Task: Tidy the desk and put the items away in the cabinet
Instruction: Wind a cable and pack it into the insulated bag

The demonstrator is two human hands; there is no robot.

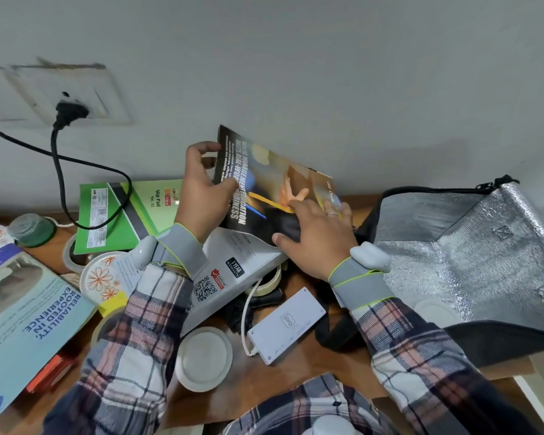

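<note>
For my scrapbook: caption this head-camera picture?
Left hand grips, right hand steadies a dark magazine over the messy desk.

Your left hand [201,186] grips the left edge of a dark magazine [258,180], tilted up against the wall. Your right hand [314,240] lies flat on its lower right corner, fingers spread. A green slip pad [113,215] lies to the left, a white box [233,271] beneath the magazine, and an open foil-lined bag [459,246] to the right.

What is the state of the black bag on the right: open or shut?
Open. The black bag gapes wide toward the camera, its silver lining shows inside, and the zip at its far corner is undone.
</note>
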